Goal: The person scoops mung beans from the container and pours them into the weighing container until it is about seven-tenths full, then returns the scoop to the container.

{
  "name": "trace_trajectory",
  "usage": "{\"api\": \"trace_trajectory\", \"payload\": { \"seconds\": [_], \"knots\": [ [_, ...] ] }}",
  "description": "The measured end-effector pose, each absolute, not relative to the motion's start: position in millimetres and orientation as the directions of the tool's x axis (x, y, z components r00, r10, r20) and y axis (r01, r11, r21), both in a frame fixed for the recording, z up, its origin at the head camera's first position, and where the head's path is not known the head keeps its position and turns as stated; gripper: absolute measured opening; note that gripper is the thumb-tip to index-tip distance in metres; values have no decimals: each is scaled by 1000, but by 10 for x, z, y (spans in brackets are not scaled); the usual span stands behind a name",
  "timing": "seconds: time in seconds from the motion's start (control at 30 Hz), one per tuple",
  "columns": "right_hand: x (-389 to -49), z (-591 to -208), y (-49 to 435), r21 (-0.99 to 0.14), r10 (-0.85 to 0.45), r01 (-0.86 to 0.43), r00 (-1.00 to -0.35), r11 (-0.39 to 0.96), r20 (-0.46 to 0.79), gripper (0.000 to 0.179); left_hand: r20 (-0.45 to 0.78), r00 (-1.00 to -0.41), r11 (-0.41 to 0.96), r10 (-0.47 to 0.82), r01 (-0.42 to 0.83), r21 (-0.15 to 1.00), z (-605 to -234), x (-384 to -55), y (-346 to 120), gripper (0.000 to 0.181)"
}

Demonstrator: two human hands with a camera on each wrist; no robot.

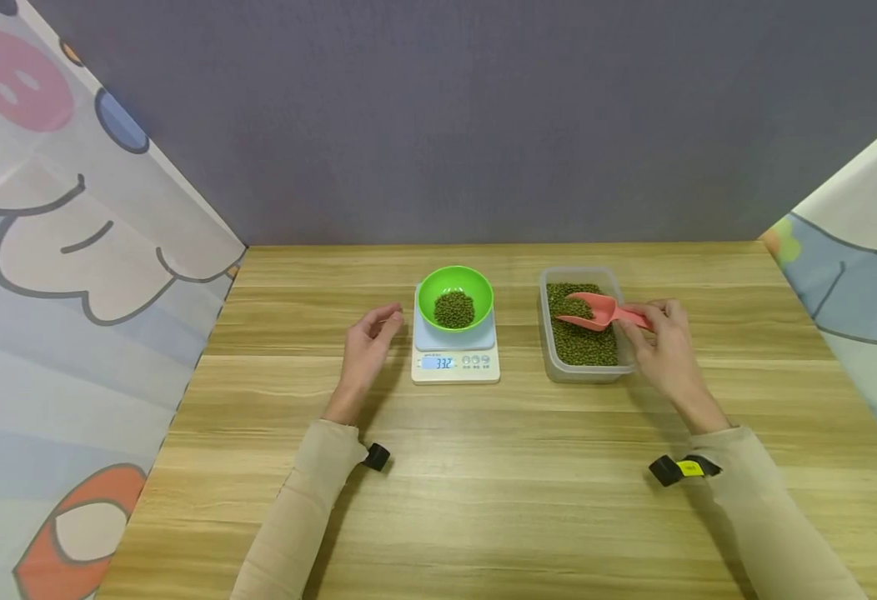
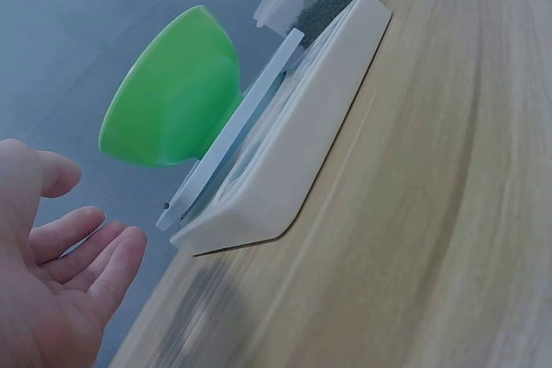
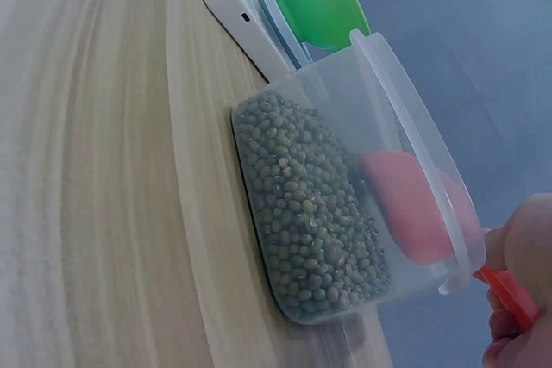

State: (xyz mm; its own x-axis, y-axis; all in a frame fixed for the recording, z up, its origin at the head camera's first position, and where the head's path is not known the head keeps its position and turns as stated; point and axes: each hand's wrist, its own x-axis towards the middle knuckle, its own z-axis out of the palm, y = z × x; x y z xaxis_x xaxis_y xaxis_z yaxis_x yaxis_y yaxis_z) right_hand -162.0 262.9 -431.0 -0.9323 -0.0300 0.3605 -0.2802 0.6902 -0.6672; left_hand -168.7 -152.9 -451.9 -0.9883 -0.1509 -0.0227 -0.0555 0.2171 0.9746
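Gripping the scoop (image 1: 603, 311), right hand (image 1: 661, 340) hovers at the tub (image 1: 584, 375); left hand (image 1: 366, 350) relaxed, empty; bowl (image 1: 483, 300) part-filled, this scoopful (image 1: 576, 309) apparently not yet added.

1. Desk (image 1: 513, 500): wood-grain top, light brown.
2. Wall (image 1: 483, 125): gray, upright, along desk's far edge.
3. Left sheet (image 1: 33, 450): cartoon print, along desk's left edge; pink oval (image 1: 37, 100) up high, red shape (image 1: 41, 571) low.
4. Right sheet (image 1: 851, 292): cartoon print, pale blue/white, dark outlines, along desk's right edge.
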Motion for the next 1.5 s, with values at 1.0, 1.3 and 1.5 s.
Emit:
{"api": "trace_trajectory", "payload": {
  "seconds": [1.0, 1.3, 1.5],
  "knots": [
    [-1609, -4257, 2726, -684, 4, -262, -932, 681, 362, 24, -34, -988, 213, -147, -66, 975, -4521, -1692, -1536, 40],
    [-1632, -4191, 2707, -669, 2, -301, -911, 680, 412, 23, -24, -988, 207, -151, -56, 977, -4510, -1686, -1512, 38],
    [-1675, -4120, 2692, -653, -25, -370, -880, 661, 474, 22, -26, -987, 204, -156, -58, 977, -4509, -1704, -1497, 38]
  ]
}}
